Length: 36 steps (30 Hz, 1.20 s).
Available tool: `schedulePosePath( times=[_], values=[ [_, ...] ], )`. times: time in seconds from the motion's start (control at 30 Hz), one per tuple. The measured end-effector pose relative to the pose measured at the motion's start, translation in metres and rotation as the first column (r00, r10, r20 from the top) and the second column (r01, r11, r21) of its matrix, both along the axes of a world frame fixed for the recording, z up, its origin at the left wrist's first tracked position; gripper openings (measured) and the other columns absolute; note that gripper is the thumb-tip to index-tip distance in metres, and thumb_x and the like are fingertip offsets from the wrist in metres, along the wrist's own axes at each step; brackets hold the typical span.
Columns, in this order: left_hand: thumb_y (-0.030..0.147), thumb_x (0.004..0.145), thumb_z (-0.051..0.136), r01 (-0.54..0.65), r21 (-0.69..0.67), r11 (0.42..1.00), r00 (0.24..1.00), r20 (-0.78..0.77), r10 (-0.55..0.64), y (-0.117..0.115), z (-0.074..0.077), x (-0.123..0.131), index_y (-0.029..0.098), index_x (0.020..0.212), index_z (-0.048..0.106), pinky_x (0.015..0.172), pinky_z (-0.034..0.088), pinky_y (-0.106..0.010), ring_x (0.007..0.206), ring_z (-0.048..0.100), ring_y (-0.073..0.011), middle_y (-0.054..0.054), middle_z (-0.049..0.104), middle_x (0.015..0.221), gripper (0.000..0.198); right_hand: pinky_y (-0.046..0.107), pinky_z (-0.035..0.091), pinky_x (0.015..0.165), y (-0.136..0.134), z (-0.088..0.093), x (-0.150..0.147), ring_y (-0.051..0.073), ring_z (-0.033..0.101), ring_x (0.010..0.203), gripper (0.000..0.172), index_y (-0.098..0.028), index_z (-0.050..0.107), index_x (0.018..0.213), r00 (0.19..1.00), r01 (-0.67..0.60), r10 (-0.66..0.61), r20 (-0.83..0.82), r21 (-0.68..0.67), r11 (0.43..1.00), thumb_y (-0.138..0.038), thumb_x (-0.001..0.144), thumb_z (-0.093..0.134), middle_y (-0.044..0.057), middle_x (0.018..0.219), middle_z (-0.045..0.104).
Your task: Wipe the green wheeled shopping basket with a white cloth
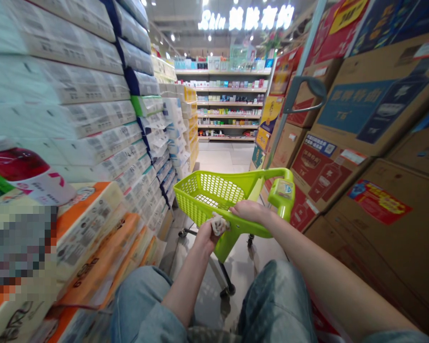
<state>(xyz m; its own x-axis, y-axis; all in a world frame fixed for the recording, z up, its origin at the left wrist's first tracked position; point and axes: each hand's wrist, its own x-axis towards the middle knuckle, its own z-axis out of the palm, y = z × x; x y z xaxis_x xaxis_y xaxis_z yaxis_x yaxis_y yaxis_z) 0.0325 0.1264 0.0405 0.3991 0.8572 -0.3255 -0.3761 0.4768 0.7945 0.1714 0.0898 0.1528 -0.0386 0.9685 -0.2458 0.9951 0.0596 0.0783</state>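
A lime-green shopping cart point(214, 186) with a perforated basket stands on the floor in front of my knees. My left hand point(206, 237) is closed round a crumpled pale cloth point(219, 224), which lies against the cart's near side. Over the near rim reaches my right hand point(246, 209), bent at the wrist; its fingertips are hidden behind the rim, so its grip cannot be made out. The cart's handle point(285, 188) is just to the right of that hand.
Stacked paper packs point(89, 85) rise on the left, with a red bottle point(32, 171) on nearer orange-and-cream packs point(93, 257). Cardboard boxes point(389, 190) line the right, beside a pole with a grey handle point(303, 95). Product shelves point(229, 89) stand at the back.
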Motion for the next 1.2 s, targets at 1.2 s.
schedulePosePath(
  times=[1.2],
  values=[
    [0.003,0.071,0.04,0.612,0.773,0.166,0.635,-0.606,0.479,0.061,-0.004,-0.013,0.015,0.111,0.052,0.1,0.035,-0.043,0.108,0.046,-0.0219,-0.01,0.055,0.108,0.044,0.029,0.045,0.077,0.0,0.001,0.007,0.024,0.064,0.091,0.051,-0.006,0.068,0.097,0.997,0.027,-0.028,-0.076,-0.011,1.0,-0.034,0.092,0.026,0.018,0.098,0.068]
  ],
)
